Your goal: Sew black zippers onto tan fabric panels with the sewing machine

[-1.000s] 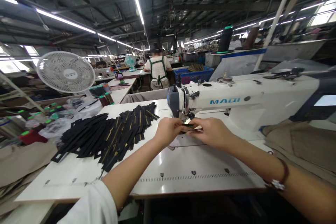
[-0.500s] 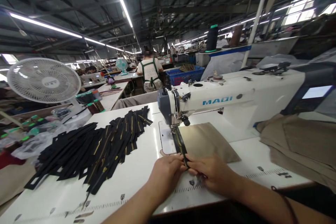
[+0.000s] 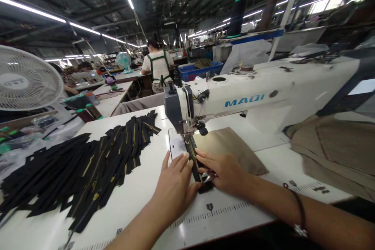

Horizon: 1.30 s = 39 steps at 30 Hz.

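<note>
A black zipper with gold teeth (image 3: 193, 154) runs under the presser foot of the white sewing machine (image 3: 249, 99), along the left edge of a khaki fabric piece (image 3: 234, 148). My left hand (image 3: 172, 183) lies flat with its fingers stretched out, fingertips on the zipper's left side. On the right side, my right hand (image 3: 228, 174) presses its fingertips on the zipper and fabric edge. A small shiny metal tool, seemingly thread snips (image 3: 207, 175), sticks out from under its curled fingers; the handle is mostly hidden in the palm.
A pile of black zippers (image 3: 105, 160) spreads over the table's left side. Behind it stand a white fan (image 3: 29, 78) and thread spools (image 3: 89, 113). Folded khaki fabric (image 3: 336, 152) lies at the right. Farther off, a person (image 3: 158, 66) works beside a blue crate (image 3: 199, 71).
My left hand has moved up the zipper and flattened out. The metal tool now shows at my right hand, and the zipper lies flatter with its lower end uncovered. The view has shifted right.
</note>
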{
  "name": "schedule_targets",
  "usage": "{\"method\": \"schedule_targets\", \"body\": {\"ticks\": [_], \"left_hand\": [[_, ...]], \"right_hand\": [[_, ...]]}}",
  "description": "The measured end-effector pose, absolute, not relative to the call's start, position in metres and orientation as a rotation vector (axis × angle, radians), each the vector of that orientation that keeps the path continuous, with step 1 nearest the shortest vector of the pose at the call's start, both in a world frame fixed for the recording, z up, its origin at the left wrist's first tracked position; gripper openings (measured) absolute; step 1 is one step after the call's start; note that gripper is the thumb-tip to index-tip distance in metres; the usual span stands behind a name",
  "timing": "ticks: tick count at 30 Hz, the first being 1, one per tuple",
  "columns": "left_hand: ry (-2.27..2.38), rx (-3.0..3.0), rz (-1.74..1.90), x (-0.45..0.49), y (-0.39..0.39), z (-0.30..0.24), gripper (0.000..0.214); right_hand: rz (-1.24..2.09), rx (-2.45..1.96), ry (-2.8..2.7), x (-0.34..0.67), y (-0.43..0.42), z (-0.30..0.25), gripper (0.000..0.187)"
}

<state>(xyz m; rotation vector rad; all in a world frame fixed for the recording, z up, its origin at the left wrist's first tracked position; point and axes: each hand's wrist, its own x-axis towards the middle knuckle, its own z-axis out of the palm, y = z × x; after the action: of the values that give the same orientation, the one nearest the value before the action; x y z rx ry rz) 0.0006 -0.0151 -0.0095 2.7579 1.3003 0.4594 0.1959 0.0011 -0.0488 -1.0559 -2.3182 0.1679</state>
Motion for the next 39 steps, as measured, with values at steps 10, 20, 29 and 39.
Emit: {"method": "schedule_targets", "body": {"ticks": [10,20,29,39], "left_hand": [[1.283,2.791,0.416,0.001,-0.005,-0.007,0.036],[1.297,2.715,0.435,-0.001,0.024,-0.009,0.041],[1.35,2.65,0.379,0.0,0.027,-0.006,0.042],[1.367,2.659,0.297,0.0,0.029,0.002,0.041]], "right_hand": [[0.159,-1.117,-2.341,0.194,0.01,-0.041,0.036],[0.2,-1.072,-2.241,0.188,0.04,-0.041,0.032],[0.195,-1.244,-2.191,0.182,0.053,-0.044,0.024],[0.139,-1.326,-2.173,0.18,0.074,-0.038,0.018]]}}
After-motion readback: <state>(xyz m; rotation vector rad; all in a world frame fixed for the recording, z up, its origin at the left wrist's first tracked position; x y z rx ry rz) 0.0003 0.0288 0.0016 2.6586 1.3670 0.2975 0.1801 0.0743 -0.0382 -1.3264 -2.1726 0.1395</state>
